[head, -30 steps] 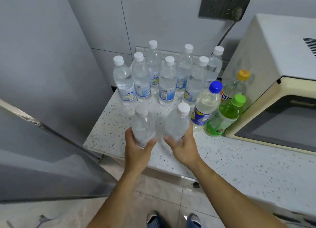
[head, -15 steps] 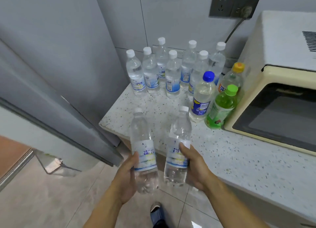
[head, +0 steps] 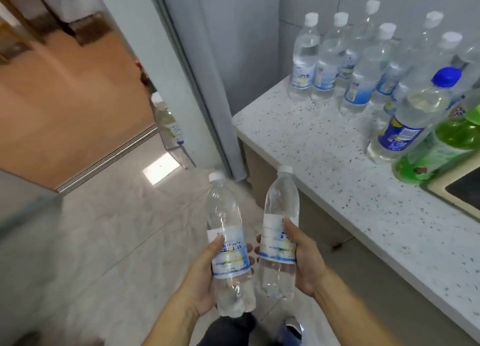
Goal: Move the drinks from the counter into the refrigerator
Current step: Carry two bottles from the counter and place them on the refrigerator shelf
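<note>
Clear plastic everywhere — the person had a water bottle in each hand, both held out over the tiled floor, just off the front edge of the speckled counter. The left hand was wrapped around the left bottle at its label, thumb lying across the front. The right hand gripped the right bottle the same way, fingers curled round behind it. Both bottles stood roughly upright, white caps on top, close beside each other but not touching as far as I could see.

Back on the counter, against the wall, a cluster of white-capped water bottles was standing. Nearer the counter's right end stood a blue-capped bottle and, touching it, a green bottle. Left of the counter was the grey refrigerator — its door open, with something blurry sitting in the door shelf.
</note>
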`<move>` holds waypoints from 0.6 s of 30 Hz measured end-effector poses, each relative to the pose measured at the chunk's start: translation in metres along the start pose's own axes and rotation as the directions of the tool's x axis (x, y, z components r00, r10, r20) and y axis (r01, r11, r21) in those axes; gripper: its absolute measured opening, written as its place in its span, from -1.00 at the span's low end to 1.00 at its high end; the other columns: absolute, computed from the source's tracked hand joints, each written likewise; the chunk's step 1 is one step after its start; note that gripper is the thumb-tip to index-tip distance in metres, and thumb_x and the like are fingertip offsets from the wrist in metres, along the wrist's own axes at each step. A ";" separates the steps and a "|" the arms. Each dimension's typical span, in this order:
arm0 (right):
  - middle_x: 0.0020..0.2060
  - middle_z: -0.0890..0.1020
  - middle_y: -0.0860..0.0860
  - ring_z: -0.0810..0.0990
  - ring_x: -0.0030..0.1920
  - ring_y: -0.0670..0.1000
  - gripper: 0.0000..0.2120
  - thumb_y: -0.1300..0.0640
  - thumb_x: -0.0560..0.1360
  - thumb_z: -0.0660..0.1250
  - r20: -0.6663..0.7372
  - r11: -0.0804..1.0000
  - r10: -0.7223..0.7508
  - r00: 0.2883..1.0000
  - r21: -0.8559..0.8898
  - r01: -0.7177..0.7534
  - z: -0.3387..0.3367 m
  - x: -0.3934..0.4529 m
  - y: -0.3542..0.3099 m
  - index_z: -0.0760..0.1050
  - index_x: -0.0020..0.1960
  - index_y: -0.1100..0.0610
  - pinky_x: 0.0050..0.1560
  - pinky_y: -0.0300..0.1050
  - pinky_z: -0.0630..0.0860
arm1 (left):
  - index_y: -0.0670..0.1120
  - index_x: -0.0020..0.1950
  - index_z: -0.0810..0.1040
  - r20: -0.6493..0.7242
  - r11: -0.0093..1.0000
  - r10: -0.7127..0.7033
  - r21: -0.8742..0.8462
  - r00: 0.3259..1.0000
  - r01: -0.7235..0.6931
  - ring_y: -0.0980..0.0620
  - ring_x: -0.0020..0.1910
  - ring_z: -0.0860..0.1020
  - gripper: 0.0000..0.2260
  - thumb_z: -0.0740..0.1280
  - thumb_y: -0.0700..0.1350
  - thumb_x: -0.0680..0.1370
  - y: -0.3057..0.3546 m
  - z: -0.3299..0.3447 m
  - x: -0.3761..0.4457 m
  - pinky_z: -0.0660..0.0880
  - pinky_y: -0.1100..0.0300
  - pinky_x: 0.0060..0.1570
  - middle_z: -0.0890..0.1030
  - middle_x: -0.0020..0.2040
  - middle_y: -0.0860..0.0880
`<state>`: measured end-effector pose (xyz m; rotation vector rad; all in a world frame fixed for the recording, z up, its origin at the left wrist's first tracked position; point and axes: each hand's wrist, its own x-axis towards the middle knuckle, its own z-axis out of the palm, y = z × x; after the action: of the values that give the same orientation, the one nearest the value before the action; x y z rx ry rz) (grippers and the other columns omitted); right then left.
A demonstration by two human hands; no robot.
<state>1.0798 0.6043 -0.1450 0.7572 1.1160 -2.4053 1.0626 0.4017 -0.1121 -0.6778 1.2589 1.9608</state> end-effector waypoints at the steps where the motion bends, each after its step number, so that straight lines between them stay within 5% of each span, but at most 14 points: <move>1: -0.02 0.70 0.24 0.68 -0.05 0.22 -0.41 -0.24 0.23 0.44 0.028 0.999 0.016 0.999 -0.038 -0.015 0.009 0.003 0.004 0.70 0.01 0.23 0.10 0.20 0.56 | -0.25 -0.05 0.73 -0.032 0.999 0.011 -0.033 0.999 -0.012 -0.18 -0.14 0.71 -0.54 0.40 0.12 0.32 0.001 -0.010 -0.005 0.64 0.01 -0.25 0.70 0.00 -0.26; 9: -0.08 0.72 0.22 0.72 -0.16 0.15 -0.55 -0.18 0.23 0.43 0.171 0.957 0.177 0.969 -0.261 -0.129 0.107 0.034 0.045 0.74 -0.13 0.17 -0.15 0.04 0.66 | -0.21 -0.08 0.75 -0.232 0.957 0.145 -0.213 0.962 -0.196 -0.16 -0.22 0.70 -0.49 0.36 0.23 0.35 0.018 -0.104 -0.042 0.64 0.02 -0.27 0.71 -0.08 -0.25; 15: -0.07 0.72 0.23 0.73 -0.14 0.16 -0.46 -0.22 0.14 0.54 0.217 0.902 0.240 0.946 -0.411 -0.135 0.207 0.072 0.084 0.74 -0.07 0.16 -0.17 0.02 0.65 | -0.15 -0.15 0.76 -0.306 0.936 0.200 -0.221 0.931 -0.274 -0.12 -0.23 0.70 -0.57 0.41 0.19 0.28 0.060 -0.195 -0.062 0.65 0.02 -0.19 0.71 -0.13 -0.21; 18: -0.06 0.72 0.23 0.73 -0.14 0.16 -0.49 -0.18 0.25 0.50 0.215 0.881 0.263 0.941 -0.450 -0.144 0.264 0.088 0.104 0.72 0.00 0.19 -0.19 -0.02 0.65 | -0.13 -0.13 0.76 -0.339 0.932 0.228 -0.194 0.913 -0.305 -0.12 -0.19 0.71 -0.57 0.42 0.20 0.28 0.085 -0.243 -0.073 0.63 0.05 -0.23 0.72 -0.09 -0.20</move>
<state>0.9852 0.3244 -0.1172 0.3627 1.3102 -1.9128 1.0542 0.1345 -0.1064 -1.0153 1.3675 2.3305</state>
